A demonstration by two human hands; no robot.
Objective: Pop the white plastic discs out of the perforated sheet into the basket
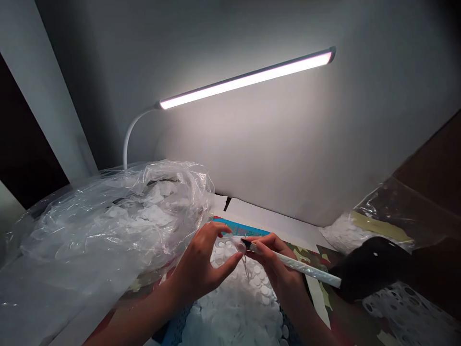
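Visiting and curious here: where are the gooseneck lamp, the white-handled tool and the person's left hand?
Gooseneck lamp [248, 80]: head view, middle of its lit bar.
White-handled tool [306, 267]: head view, on the handle.
Left hand [201, 259]: head view, back of the hand.

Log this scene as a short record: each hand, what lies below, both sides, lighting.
Left hand: fingers curved, thumb by a small round piece; grip on it unclear
Right hand: holds a slim white-handled tool, dark tip at the piece
Below hands: heap of small white discs
Left side: large clear plastic bag with white pieces inside
Right side: black object, near a sheet with round holes
Lighting: lit bar lamp on a curved white neck
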